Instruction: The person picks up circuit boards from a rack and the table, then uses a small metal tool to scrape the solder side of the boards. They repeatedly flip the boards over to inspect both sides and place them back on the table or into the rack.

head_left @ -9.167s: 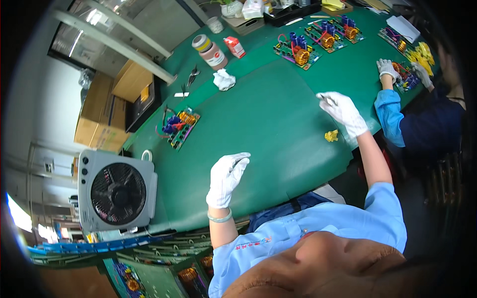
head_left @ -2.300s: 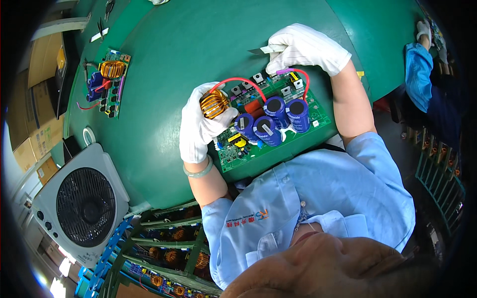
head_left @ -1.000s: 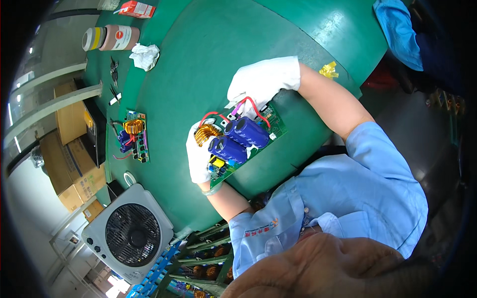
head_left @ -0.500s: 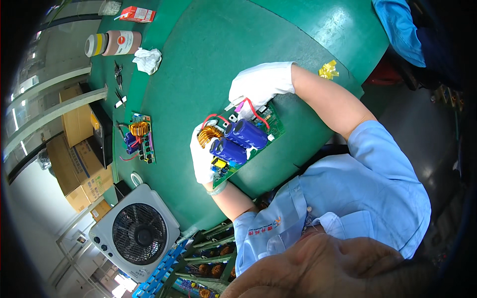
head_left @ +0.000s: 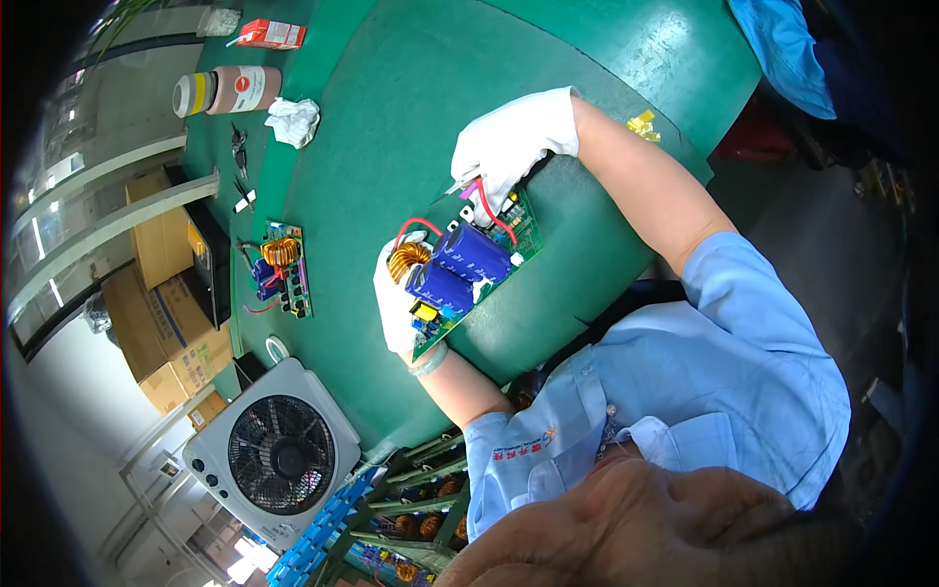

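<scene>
A green circuit board [head_left: 529, 238] is held tilted above the green bench. It carries large blue capacitors [head_left: 473, 253], a copper-wound toroid coil [head_left: 408, 262], a small yellow part [head_left: 424, 311] and red wires [head_left: 494, 217]. My left hand [head_left: 393, 305], in a white glove, is closed around the board's left end beside the coil; its fingers are partly hidden under the board. My right hand [head_left: 514, 145], also gloved, grips the far right edge, its fingertips among the parts near a purple piece [head_left: 469, 191]. A thin pale tip by these fingers is too small to name.
Another circuit board [head_left: 286, 269] with a coil lies to the left. Beyond it are pliers [head_left: 240, 149], a crumpled white cloth [head_left: 293, 121], a pink bottle [head_left: 245, 88] and a red carton [head_left: 272, 34]. A grey box fan [head_left: 284, 455] stands near left, beside a rack [head_left: 416, 501] of boards.
The board has shifted slightly left and up in the picture, with both hands still on it. My right wrist has risen a little, and the red wires have changed their bend.
</scene>
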Motion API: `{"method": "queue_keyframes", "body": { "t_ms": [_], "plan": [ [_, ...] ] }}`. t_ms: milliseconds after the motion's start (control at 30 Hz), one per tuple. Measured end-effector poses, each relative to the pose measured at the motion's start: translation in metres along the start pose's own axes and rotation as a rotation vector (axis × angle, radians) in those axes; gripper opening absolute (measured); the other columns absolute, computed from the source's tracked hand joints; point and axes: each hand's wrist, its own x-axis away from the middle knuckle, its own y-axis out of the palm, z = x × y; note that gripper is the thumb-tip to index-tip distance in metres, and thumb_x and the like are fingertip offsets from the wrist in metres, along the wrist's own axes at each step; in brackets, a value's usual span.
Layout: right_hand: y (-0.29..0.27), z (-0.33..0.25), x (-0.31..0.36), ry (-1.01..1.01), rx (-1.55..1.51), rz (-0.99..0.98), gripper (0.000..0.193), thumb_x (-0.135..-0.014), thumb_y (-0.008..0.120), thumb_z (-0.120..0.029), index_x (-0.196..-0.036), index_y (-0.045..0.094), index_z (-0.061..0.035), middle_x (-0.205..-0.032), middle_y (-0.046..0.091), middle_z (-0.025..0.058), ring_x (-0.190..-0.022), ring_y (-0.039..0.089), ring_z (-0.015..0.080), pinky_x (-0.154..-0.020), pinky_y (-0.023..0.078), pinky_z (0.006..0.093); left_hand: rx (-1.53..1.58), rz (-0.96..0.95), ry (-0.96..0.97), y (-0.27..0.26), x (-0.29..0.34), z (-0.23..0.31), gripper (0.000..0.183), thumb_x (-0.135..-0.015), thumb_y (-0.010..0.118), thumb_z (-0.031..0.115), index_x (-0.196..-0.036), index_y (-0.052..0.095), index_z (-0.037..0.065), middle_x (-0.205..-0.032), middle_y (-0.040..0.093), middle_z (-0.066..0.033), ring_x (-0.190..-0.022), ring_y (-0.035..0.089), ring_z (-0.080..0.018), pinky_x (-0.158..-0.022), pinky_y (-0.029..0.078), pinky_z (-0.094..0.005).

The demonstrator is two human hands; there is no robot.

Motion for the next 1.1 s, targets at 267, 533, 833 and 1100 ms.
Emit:
{"method": "queue_keyframes", "body": {
  "t_ms": [267,533,833,1100],
  "plan": [
    [-0.014,0.016,0.005,0.014,-0.168,0.052,0.029,-0.072,0.079,-0.028,-0.086,0.070,-0.0042,-0.069,0.061,0.0043,-0.064,0.054,0.0132,-0.059,0.044,0.0298,0.027,-0.026,0.032,0.002,0.006,0.001,0.043,-0.082,0.073,0.016,-0.116,0.058,-0.006,-0.095,0.065,-0.0101,-0.082,0.063,-0.0154,-0.074,0.052,-0.0267],
    [-0.024,0.013,0.008,0.124,-0.168,0.116,0.033,-0.075,0.075,-0.021,-0.102,0.070,-0.0040,-0.084,0.064,0.0044,-0.076,0.056,0.0128,-0.068,0.046,0.0294,-0.077,-0.043,0.022,-0.014,0.002,-0.007,0.050,-0.081,0.074,0.019,-0.121,0.055,-0.004,-0.102,0.066,-0.0104,-0.090,0.064,-0.0164,-0.081,0.053,-0.0289],
    [-0.024,0.009,0.008,0.000,-0.142,0.065,0.037,-0.074,0.076,-0.022,-0.105,0.069,-0.0035,-0.082,0.064,0.0030,-0.075,0.055,0.0132,-0.067,0.045,0.0306,-0.059,-0.085,0.054,-0.019,0.000,-0.011,0.048,-0.082,0.073,0.016,-0.122,0.055,-0.003,-0.106,0.066,-0.0098,-0.092,0.064,-0.0173,-0.083,0.053,-0.0305],
    [-0.011,0.004,0.009,-0.137,-0.152,0.009,0.038,-0.076,0.079,-0.024,-0.107,0.069,-0.0050,-0.080,0.064,0.0023,-0.073,0.054,0.0109,-0.065,0.045,0.0297,-0.036,-0.086,0.024,-0.020,-0.005,-0.011,0.044,-0.083,0.073,0.014,-0.119,0.057,-0.004,-0.105,0.067,-0.0096,-0.091,0.064,-0.0154,-0.083,0.052,-0.0293]
  ]
}}
